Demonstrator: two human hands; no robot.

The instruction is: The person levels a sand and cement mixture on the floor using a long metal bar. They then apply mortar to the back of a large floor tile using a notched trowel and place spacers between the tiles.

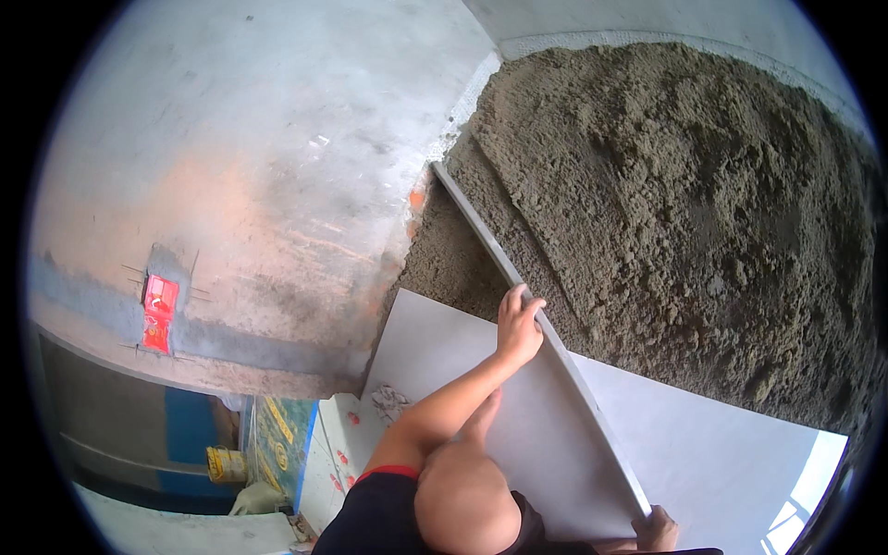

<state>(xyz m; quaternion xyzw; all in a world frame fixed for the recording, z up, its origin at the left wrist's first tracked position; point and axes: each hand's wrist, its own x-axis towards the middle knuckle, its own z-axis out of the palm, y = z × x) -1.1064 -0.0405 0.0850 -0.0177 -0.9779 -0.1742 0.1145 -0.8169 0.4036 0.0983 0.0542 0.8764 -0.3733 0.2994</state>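
A long grey metal straightedge point(578, 379) runs slantwise from the wall's foot, over the mortar, across the pale floor tiles. About halfway along it, my left hand point(520, 326) is closed around the bar, thumb on the right side. At the near end my right hand point(656, 530) grips the bar low in the picture, its fingers partly hidden. Beneath lie large, glossy light tiles point(721, 416). Their far edge meets damp grey-brown mortar point(453, 250), smoothed flat near the bar's far end. My bare knee and foot are between my arms.
Rough, heaped mortar point(684, 203) fills the far right up to the walls. On the left stands a bare plaster wall point(259, 185) with red-covered boxes point(159, 313) set in it. Lower left, a yellow bucket point(225, 464) stands beyond a doorway, near green sheeting point(280, 435).
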